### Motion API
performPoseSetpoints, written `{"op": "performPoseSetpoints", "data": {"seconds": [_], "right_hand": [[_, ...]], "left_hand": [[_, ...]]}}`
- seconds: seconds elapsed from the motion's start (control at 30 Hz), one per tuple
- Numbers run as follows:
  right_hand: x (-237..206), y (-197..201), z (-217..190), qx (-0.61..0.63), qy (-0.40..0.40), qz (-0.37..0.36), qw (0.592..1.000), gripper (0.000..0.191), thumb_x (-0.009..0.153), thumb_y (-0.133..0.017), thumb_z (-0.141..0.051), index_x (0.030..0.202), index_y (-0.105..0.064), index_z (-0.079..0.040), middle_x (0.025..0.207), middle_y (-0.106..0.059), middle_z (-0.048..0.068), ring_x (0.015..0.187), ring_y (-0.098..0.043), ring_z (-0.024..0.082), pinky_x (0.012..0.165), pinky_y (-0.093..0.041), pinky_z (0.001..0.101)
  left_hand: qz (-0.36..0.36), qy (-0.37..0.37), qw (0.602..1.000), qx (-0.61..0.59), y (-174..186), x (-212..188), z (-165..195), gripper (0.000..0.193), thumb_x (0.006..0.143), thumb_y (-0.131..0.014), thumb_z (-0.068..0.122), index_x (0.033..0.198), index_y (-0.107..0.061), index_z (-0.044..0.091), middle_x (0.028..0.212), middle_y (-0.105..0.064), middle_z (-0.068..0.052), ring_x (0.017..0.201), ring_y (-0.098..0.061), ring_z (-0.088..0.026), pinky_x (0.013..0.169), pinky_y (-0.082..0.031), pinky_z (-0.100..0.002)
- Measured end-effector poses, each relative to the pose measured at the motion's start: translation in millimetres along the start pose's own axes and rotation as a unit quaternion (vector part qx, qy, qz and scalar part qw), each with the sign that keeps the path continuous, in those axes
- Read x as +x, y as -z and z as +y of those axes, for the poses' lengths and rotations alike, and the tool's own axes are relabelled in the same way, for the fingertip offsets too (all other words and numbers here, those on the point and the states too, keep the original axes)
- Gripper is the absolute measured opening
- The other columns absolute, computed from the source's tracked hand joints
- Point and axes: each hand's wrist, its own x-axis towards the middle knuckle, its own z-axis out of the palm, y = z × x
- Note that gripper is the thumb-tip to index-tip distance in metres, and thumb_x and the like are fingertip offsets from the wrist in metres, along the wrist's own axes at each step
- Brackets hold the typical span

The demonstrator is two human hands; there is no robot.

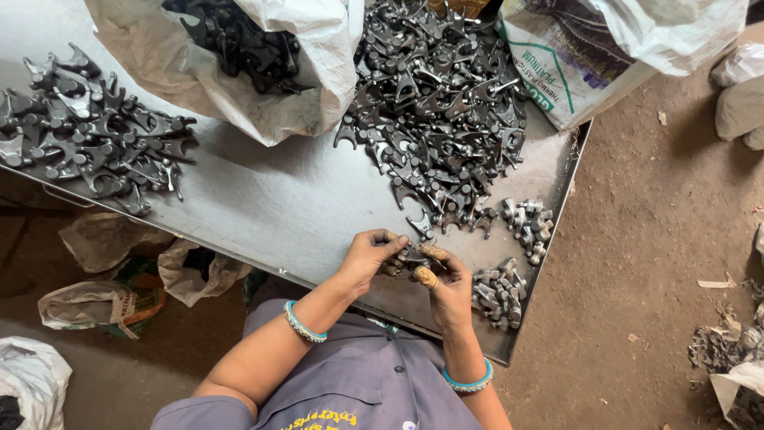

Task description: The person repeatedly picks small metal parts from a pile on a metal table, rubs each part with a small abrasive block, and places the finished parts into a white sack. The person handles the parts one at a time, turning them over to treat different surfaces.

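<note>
From the head view we see our left hand (368, 259) and right hand (447, 287) both pinched on one small dark metal part (414, 256) at the worktop's (270, 207) near edge, the big parts heap (438, 103) just beyond

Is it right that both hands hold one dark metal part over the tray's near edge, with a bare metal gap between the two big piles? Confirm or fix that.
One detail is wrong. The head view shows both hands, left hand and right hand, holding one dark metal part over the metal tray. Between the left pile and the right pile lies an open white sack of parts, not a bare gap.
</note>
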Motion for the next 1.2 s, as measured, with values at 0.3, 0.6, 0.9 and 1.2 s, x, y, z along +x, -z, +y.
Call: {"op": "performPoseSetpoints", "data": {"seconds": [0.3, 0.6, 0.9, 1.2], "right_hand": [[5, 7, 6, 0.047, -0.129, 0.097, 0.986, 0.042, 0.093, -0.070, -0.036, 0.116, -0.066, -0.001, 0.082, -0.071, 0.011, 0.060, -0.067, 0.018, 0.047, -0.049, 0.0266], [12, -23, -30, -0.427, 0.092, 0.098, 0.894, 0.037, 0.086, -0.081, -0.024, 0.117, -0.078, -0.004, 0.102, -0.066, 0.009, 0.076, -0.061, 0.019, 0.064, -0.047, 0.0309], [29, -42, -26, -0.631, 0.219, 0.051, 0.743, 0.028, 0.077, -0.086, -0.018, 0.097, -0.073, -0.005, 0.105, -0.069, 0.011, 0.098, -0.063, 0.033, 0.086, -0.052, 0.0402], [32, 17, -20, 0.140, -0.159, 0.087, 0.973, 0.021, 0.098, -0.065, -0.016, 0.109, -0.067, 0.002, 0.096, -0.074, 0.011, 0.081, -0.071, 0.018, 0.069, -0.059, 0.0283]], "left_hand": [[0.016, -0.055, 0.998, 0.023, -9, 1, -16, 0.029, 0.089, -0.082, 0.025, 0.077, -0.064, 0.007, 0.069, -0.061, 0.003, 0.057, -0.051, -0.004, 0.051, -0.042, -0.022], [0.018, -0.049, 0.998, -0.031, 10, 8, 8, 0.025, 0.094, -0.071, 0.032, 0.092, -0.067, 0.007, 0.079, -0.071, -0.004, 0.061, -0.064, -0.014, 0.053, -0.053, -0.028], [0.102, -0.057, 0.971, -0.207, 49, 8, 68, 0.021, 0.093, -0.067, 0.030, 0.096, -0.063, 0.010, 0.090, -0.073, -0.007, 0.074, -0.071, -0.019, 0.066, -0.063, -0.035], [0.008, -0.108, 0.993, 0.049, 17, 11, 31, 0.023, 0.094, -0.073, 0.018, 0.113, -0.073, 0.005, 0.084, -0.072, -0.006, 0.062, -0.060, -0.008, 0.054, -0.051, -0.023]]}}
